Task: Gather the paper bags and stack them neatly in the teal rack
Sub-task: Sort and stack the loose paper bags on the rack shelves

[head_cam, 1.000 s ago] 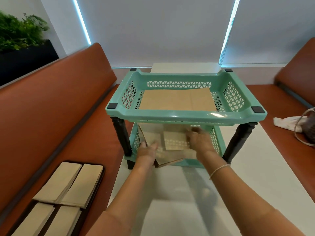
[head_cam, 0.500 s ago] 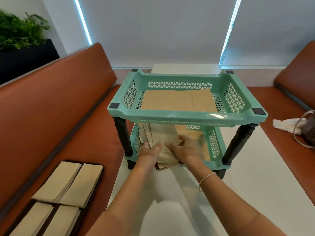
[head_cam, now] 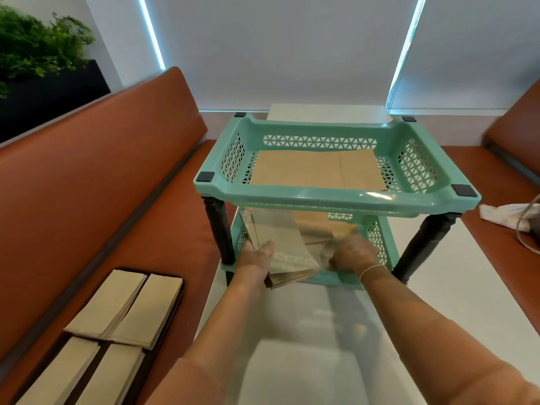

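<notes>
The two-tier teal rack [head_cam: 336, 197] stands on the white table [head_cam: 321, 346]. Flat brown paper bags [head_cam: 315, 171] lie in its top tier. A slanted stack of paper bags [head_cam: 280, 238] sits in the bottom tier, its near end sticking out over the front rim. My left hand [head_cam: 258, 255] holds the stack's left near corner. My right hand [head_cam: 352, 254] grips the bags on the right side of the bottom tier, blurred. Several more bags [head_cam: 117, 311] lie in piles on the bench seat at lower left.
Orange benches [head_cam: 102, 200] run along both sides of the table. A dark tray [head_cam: 175, 299] lies under the bag piles on the left seat. A white cloth and a bag [head_cam: 508, 217] rest on the right seat. A planter [head_cam: 38, 59] stands behind the left bench.
My right hand has moved from the middle of the bottom tier to its right side. The bag stack now lies more slanted, with a tan bag exposed behind it.
</notes>
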### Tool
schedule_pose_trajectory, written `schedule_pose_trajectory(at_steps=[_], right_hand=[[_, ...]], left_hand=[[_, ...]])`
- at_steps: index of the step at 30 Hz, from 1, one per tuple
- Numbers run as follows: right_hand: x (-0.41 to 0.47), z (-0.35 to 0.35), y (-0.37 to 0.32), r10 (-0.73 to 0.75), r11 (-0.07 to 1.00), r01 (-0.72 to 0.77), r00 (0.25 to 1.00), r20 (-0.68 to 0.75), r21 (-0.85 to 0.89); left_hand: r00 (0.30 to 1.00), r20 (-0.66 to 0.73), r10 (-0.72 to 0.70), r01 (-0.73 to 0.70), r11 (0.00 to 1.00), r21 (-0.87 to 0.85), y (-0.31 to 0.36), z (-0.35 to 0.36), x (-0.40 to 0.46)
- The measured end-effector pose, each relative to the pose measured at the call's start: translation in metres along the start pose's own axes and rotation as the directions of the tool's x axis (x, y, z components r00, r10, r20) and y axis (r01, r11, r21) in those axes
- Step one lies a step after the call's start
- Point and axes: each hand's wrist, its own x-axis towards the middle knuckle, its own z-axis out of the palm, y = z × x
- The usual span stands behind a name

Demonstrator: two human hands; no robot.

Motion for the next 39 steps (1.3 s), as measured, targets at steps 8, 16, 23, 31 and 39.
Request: schedule_pose_trajectory(at_steps=[8, 16, 23, 31, 39], right_hand=[[0.006, 0.006, -0.003, -0.008, 0.999, 0.01, 0.999, 0.043, -0.037], [0.005, -0.004, 0.004, -0.201, 0.964, 0.211, 0.977, 0.077, -0.16], [-0.003, -0.008, 0.005, -0.328, 0.905, 0.329, 0.943, 0.053, -0.27], [-0.011, -0.01, 0.004, -0.302, 0.928, 0.282, 0.952, -0.044, -0.244], [-0.019, -0.026, -0.008, -0.181, 0.977, 0.183, 0.983, -0.026, 0.107]], left_hand=[[1.0, 0.012, 0.01, -0.01, 0.999, -0.034, 0.0, 0.003, -0.003], [1.0, 0.016, 0.006, -0.006, 1.0, -0.021, 0.0, 0.005, -0.006], [1.0, 0.021, 0.009, -0.008, 0.999, -0.039, 0.001, 0.005, -0.009], [1.0, 0.008, 0.024, -0.024, 1.0, 0.002, 0.003, 0.006, -0.012], [0.999, 0.03, 0.034, -0.035, 0.998, 0.043, 0.006, 0.01, -0.018]])
